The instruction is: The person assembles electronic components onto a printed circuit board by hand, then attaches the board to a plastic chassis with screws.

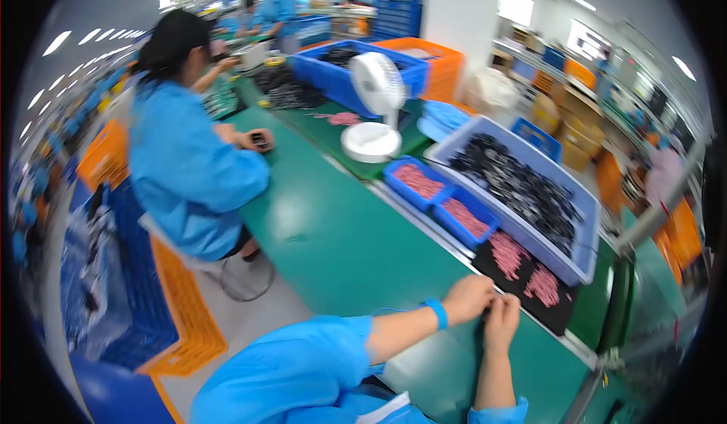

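My left hand (468, 300), with a blue band (435, 313) on its wrist, is closed in a pinch over the green table (341, 227). Right beside it, my right hand (501, 322) is pinched too, fingertips almost meeting the left ones. Whatever they hold is too small and hidden to name; a dark bit shows between them. Just beyond the hands, small pink pieces (542, 286) lie in a heap on a black mat (562, 314), with a second pink heap (507, 255) farther off.
Two blue trays (485, 236) of pink pieces adjoin a large pale-blue bin (587, 261) of black parts. A white fan (371, 142) stands farther along the bench. At left sits a co-worker (189, 166) in blue, holding a dark object. Orange and blue crates (178, 303) stand on the floor.
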